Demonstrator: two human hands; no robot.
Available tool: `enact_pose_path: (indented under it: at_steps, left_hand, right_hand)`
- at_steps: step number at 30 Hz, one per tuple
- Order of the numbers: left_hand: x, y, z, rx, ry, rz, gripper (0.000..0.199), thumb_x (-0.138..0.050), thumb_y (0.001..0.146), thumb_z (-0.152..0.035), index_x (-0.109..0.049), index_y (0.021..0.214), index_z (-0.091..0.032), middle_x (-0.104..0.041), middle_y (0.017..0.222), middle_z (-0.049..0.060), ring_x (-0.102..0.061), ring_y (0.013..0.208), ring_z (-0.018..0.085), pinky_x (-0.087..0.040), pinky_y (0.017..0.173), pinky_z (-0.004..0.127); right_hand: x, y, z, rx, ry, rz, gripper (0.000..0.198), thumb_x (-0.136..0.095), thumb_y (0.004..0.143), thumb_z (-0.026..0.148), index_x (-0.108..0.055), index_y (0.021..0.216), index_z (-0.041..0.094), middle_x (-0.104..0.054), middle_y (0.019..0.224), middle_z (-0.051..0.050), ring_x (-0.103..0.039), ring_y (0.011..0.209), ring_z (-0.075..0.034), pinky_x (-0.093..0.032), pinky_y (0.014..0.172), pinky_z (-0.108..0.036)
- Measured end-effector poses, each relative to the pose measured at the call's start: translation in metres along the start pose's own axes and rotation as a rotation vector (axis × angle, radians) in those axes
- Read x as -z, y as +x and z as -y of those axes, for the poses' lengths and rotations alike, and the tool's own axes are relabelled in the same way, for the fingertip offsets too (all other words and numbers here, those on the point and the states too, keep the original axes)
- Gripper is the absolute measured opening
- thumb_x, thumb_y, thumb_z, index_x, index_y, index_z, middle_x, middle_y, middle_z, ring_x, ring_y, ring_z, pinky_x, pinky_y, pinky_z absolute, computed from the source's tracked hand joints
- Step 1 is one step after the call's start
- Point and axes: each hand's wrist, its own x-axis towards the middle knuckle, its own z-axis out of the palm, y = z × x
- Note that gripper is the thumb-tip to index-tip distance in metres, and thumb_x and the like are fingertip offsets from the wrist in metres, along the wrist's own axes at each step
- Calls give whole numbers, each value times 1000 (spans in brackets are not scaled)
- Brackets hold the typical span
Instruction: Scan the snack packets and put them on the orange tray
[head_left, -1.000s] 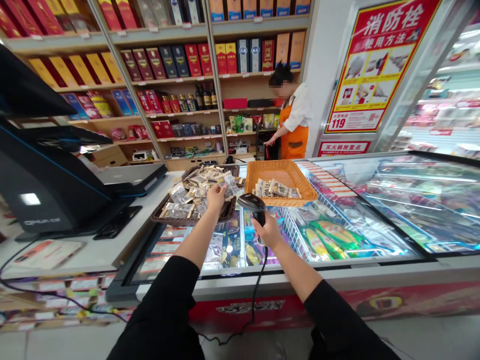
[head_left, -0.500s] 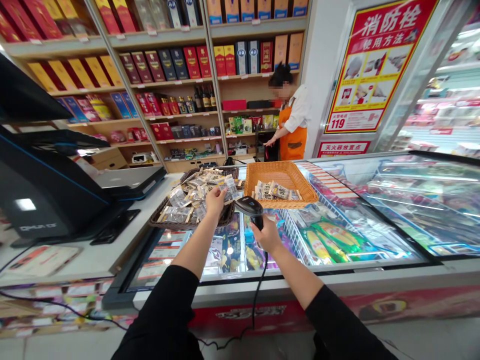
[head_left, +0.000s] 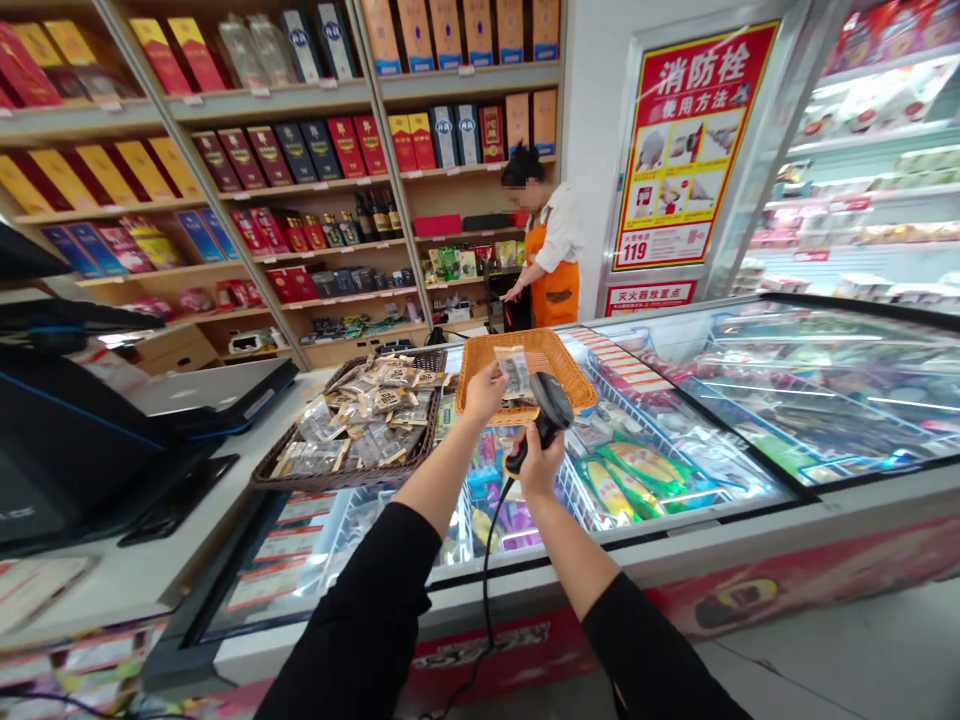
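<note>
My left hand (head_left: 484, 393) pinches a small clear snack packet (head_left: 513, 370) over the near side of the orange wicker basket (head_left: 574, 375). Close on its right, my right hand (head_left: 538, 460) grips a black barcode scanner (head_left: 553, 405) by the handle, its head raised in front of the basket. A cable hangs from the scanner's handle. To the left, a dark brown wicker basket (head_left: 431, 425) holds a heap of similar packets (head_left: 375, 405). What lies inside the orange basket is mostly hidden behind the packet and scanner.
Both baskets rest on a glass-topped chest freezer (head_left: 720, 480) with frozen goods inside. A black checkout machine (head_left: 67, 420) stands on the left counter. Beyond the freezer, a person in an orange apron (head_left: 553, 280) stands by shelves of boxed goods (head_left: 300, 150).
My left hand has moved right from the dark basket to the orange one, carrying a packet. My right hand has turned the scanner, its head now toward the right. The view has shifted.
</note>
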Motion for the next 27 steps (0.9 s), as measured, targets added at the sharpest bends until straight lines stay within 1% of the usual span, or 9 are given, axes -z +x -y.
enact_pose_path:
  at_steps: [3, 6, 11, 14, 16, 19, 22, 24, 27]
  left_hand:
    - [-26, 5, -8, -48, 221, 62, 38, -63, 74, -19, -66, 112, -16, -72, 102, 11, -65, 100, 24, -47, 90, 34]
    - [-11, 1, -9, -130, 286, 78, 36, -59, 79, -19, -66, 114, -17, -70, 110, 11, -65, 101, 23, -48, 90, 33]
    - [86, -21, 9, -190, 577, -43, 37, -51, 77, -11, -69, 108, -20, -68, 109, 8, -63, 102, 23, -48, 93, 34]
    - [147, -39, 24, -94, 845, -254, 43, -48, 75, -9, -67, 112, -21, -61, 122, 10, -57, 113, 27, -43, 98, 38]
    - [170, -48, 33, -6, 953, -336, 42, -50, 80, -17, -63, 121, -20, -58, 128, 12, -51, 121, 31, -37, 104, 45]
    - [174, -53, 42, 74, 1027, -246, 48, -57, 81, -40, -60, 125, -20, -56, 131, 16, -43, 127, 36, -21, 110, 58]
    - [162, -53, 43, 52, 1075, -210, 42, -57, 81, -41, -63, 119, -22, -62, 120, 16, -53, 116, 35, -10, 111, 59]
    - [158, -54, 40, 5, 1044, -260, 33, -52, 85, -33, -67, 112, -23, -66, 111, 13, -58, 106, 30, -13, 112, 55]
    - [163, -56, 38, -90, 827, -419, 27, -53, 84, -35, -71, 97, -21, -66, 104, 11, -59, 101, 27, -33, 103, 43]
  right_hand:
    - [5, 6, -7, -8, -96, -57, 30, -57, 83, 47, -39, 83, 23, -49, 53, 8, -46, 37, -11, -42, 41, -25]
    - [7, 8, -16, -14, -211, -18, 28, -53, 84, 49, -40, 84, 23, -49, 53, 7, -49, 39, -13, -42, 41, -25]
    - [2, -4, -20, -110, -252, 296, 25, -54, 83, 46, -44, 86, 23, -49, 49, 8, -47, 36, -13, -40, 39, -25]
    - [-3, -14, -19, -159, -240, 500, 23, -57, 82, 43, -46, 85, 22, -50, 48, 8, -46, 35, -12, -39, 38, -24]
    - [-4, -19, -19, -170, -237, 568, 23, -57, 82, 42, -47, 84, 22, -50, 48, 8, -46, 34, -12, -38, 38, -24]
    - [-3, -20, -21, -188, -240, 570, 25, -58, 81, 44, -46, 84, 22, -51, 49, 8, -46, 34, -12, -38, 38, -24]
    - [2, -16, -24, -193, -236, 516, 27, -58, 80, 46, -45, 83, 22, -52, 50, 8, -48, 35, -12, -40, 38, -25]
    - [5, -14, -25, -183, -237, 479, 28, -58, 80, 46, -44, 82, 23, -52, 51, 8, -48, 35, -12, -40, 38, -25]
    - [7, -14, -26, -167, -255, 466, 27, -57, 80, 46, -44, 83, 23, -52, 52, 8, -48, 35, -12, -40, 38, -25]
